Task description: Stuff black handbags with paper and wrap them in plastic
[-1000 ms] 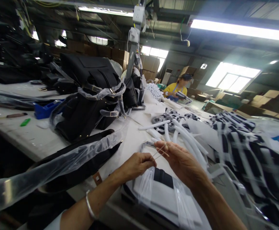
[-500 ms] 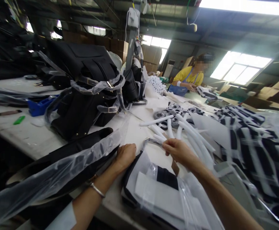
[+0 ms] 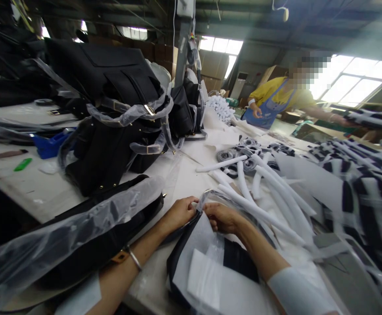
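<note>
A black bag [image 3: 181, 253], partly covered by white padding sheets [image 3: 223, 280] and clear plastic, lies on the table before me. From its far corner rises a plastic-wrapped strap [image 3: 207, 194]. My left hand [image 3: 182, 212] is closed at that corner, fingertips pinching the base of the strap. From the other side my right hand [image 3: 222, 217] grips the same spot, its fingers curled inward and partly hidden. Left of my left forearm lies another black bag [image 3: 112, 236] with a long clear plastic sleeve [image 3: 79, 236] over it.
Black bags with wrapped straps [image 3: 112, 87] are stacked at the left. White foam tubes [image 3: 276, 188] and coiled straps [image 3: 225, 155] lie to the right, near wrapped black pieces [image 3: 368, 201]. A blue tape dispenser [image 3: 51, 142] sits far left. Across the table stands a co-worker [image 3: 269, 103].
My right hand has moved left and down to meet my left hand at the bag's corner. The co-worker has turned and stretched an arm to the right, holding wrapped pieces.
</note>
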Tool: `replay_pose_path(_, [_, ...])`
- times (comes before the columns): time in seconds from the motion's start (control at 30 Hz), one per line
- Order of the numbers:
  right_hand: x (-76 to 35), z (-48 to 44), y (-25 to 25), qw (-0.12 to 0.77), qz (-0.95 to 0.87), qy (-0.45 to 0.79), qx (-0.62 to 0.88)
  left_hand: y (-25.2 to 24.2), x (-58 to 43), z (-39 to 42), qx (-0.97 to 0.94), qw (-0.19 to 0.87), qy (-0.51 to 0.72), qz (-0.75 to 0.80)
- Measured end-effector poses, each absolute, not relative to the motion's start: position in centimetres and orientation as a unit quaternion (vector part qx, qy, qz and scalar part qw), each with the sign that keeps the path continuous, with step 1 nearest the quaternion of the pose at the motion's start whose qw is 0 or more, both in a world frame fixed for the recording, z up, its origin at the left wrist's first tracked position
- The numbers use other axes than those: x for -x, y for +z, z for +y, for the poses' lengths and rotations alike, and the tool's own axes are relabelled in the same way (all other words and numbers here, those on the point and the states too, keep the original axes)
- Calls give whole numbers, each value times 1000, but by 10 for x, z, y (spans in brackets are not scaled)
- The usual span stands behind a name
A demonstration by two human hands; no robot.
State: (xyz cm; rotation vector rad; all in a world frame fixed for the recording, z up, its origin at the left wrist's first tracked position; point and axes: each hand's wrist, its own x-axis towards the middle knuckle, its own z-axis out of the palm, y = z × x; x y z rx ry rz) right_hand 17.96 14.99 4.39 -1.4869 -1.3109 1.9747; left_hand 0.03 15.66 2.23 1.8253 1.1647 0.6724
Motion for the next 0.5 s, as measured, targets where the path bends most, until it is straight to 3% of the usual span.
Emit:
replay_pose_path(0.2, [-181,149,42,215,-445,731,470,24,-5,155,-723,417,313,453])
replay_pose_path(0.5, [-179,149,45,215,-486,668,522,27,0,151,-744,371,296,470])
